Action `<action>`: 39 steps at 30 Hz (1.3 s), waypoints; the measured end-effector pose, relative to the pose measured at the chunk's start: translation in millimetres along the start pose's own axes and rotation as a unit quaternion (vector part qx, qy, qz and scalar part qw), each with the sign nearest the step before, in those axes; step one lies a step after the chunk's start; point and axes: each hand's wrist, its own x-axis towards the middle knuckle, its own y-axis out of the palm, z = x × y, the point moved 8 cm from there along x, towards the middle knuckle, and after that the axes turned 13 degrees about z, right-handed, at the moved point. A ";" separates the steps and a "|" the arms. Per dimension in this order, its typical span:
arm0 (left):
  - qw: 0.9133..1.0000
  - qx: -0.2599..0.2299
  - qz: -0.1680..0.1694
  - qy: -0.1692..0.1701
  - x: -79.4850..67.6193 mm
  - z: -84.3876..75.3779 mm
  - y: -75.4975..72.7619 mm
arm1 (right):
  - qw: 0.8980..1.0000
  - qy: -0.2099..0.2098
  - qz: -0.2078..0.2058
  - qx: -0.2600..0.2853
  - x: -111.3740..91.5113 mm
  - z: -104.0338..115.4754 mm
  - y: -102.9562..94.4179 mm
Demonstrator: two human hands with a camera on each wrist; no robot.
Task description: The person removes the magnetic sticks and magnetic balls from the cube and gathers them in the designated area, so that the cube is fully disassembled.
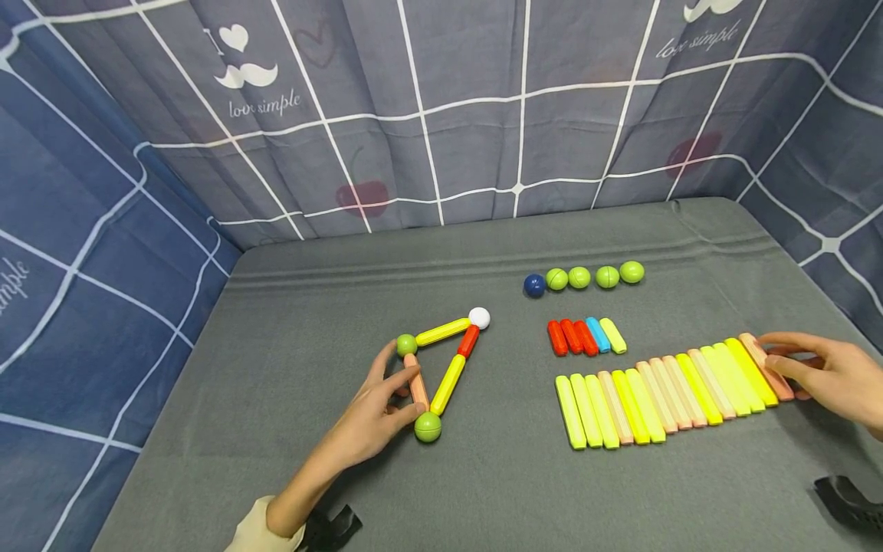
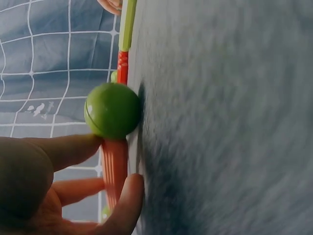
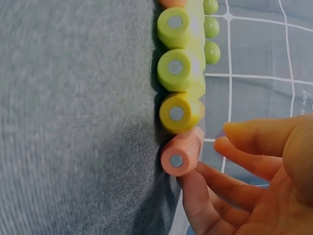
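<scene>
My left hand (image 1: 372,418) holds an orange building rod (image 2: 114,166), thumb and fingers on either side of it. Green balls (image 1: 428,427) sit at both its ends. It forms one side of a flat triangle with a yellow rod (image 1: 443,332), a white ball (image 1: 479,318), a short red rod (image 1: 468,342) and another yellow rod (image 1: 448,385). At the row's right end, my right hand (image 1: 828,372) touches an orange rod (image 3: 180,155) with loosely bent fingers. The thumb and forefinger stand apart from it in the right wrist view. Round metal discs show in the rod ends.
A row of green, yellow and orange rods (image 1: 665,395) lies at the right. Behind it are short red, blue and green rods (image 1: 586,336), then a dark blue ball (image 1: 534,286) and several green balls (image 1: 579,277). A checked cloth (image 1: 469,138) hangs around the grey tabletop (image 1: 331,291).
</scene>
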 end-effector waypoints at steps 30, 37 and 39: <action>0.994 0.106 0.006 -0.017 9.2 -2.3 -5.8 | 0.971 -0.226 -0.023 0.071 -33.2 140.6 24.2; 0.992 0.127 -0.022 -0.015 6.6 -2.7 -11.4 | 0.954 -0.270 0.052 0.121 -37.5 183.9 49.2; 0.990 0.134 -0.025 -0.016 6.3 -3.7 -11.7 | 0.950 -0.284 0.061 0.118 -39.7 193.7 53.8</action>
